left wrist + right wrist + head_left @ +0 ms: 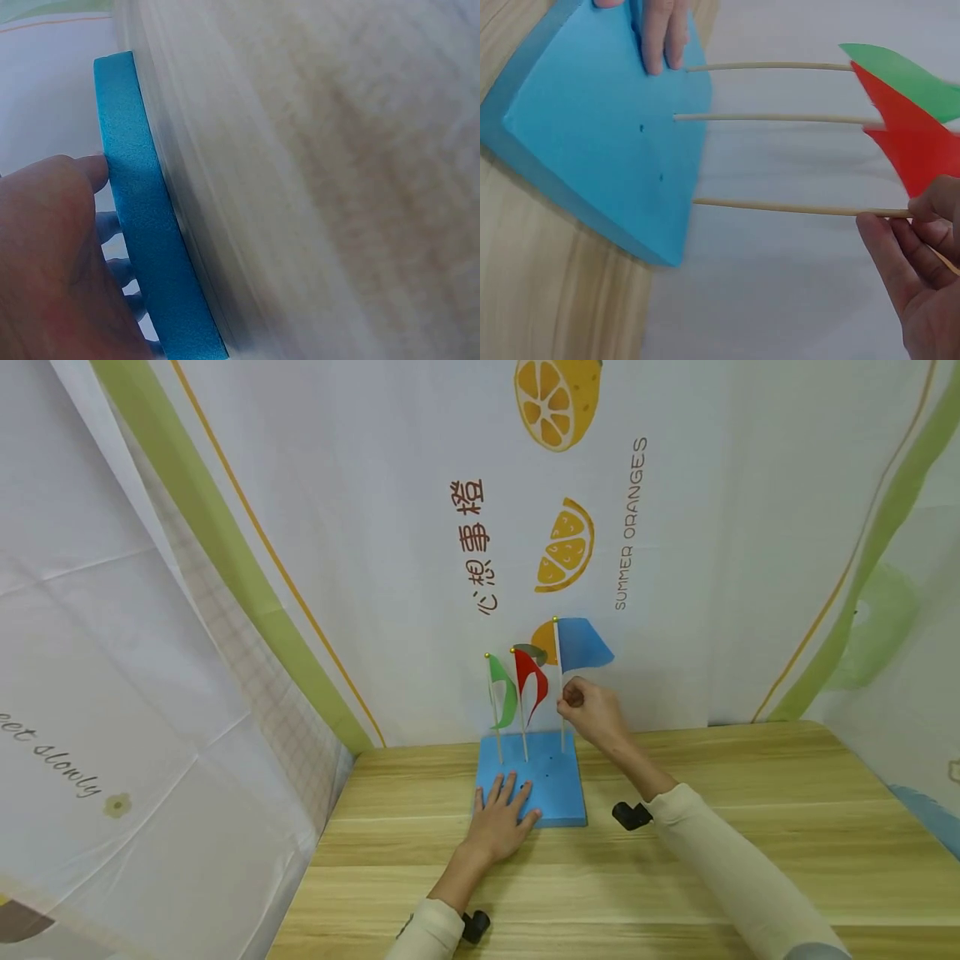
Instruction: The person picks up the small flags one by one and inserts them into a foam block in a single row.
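A blue foam board (558,793) lies flat on the table. My left hand (498,827) rests on its near left part with fingers spread and straight. The right hand (592,710) pinches the wooden stick of a blue flag (583,645) between thumb and fingers. That stick (780,206) reaches down to the board's far right edge; I cannot tell whether its tip is in the foam. Left of it, a red flag (531,677) and a green flag (504,693) stand upright in the board. Small dark holes (641,128) dot the foam's top.
The wood-grain table (750,827) extends on both sides of the board. Behind it hangs a white curtain (397,568) printed with oranges. Black wrist-worn pieces show at the left sleeve (431,931) and the right sleeve (735,868).
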Available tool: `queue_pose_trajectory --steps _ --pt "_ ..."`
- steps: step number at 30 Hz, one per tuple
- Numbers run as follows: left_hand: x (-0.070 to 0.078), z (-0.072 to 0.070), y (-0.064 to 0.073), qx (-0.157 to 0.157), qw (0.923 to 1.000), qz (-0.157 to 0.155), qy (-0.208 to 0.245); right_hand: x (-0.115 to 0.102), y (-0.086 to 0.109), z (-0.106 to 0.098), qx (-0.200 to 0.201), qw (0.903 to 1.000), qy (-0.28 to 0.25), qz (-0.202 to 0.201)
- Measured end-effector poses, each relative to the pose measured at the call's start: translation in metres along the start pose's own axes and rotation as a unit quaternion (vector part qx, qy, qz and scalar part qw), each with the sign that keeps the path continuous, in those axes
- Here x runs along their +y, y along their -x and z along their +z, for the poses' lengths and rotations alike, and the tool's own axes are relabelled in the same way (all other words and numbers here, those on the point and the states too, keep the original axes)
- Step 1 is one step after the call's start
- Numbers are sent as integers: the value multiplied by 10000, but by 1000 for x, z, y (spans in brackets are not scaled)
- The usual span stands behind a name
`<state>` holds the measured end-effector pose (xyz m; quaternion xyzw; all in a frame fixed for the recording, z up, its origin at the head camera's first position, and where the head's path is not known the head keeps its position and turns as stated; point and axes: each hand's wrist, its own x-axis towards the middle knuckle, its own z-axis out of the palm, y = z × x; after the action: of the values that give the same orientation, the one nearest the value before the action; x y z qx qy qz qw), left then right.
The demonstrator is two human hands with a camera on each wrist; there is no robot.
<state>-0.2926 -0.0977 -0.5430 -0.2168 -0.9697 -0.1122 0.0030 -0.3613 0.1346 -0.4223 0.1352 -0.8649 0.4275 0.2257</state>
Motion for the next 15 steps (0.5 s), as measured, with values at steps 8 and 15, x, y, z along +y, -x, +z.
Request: queue_pose_trajectory --steps 8,15 --pt "0 0 0 4 10000 -9 1 4 -4 22 -57 9999 -13 -82" --pt "2 -2 0 16 10000 -34 35 10 0 33 -170 9994 -283 32"
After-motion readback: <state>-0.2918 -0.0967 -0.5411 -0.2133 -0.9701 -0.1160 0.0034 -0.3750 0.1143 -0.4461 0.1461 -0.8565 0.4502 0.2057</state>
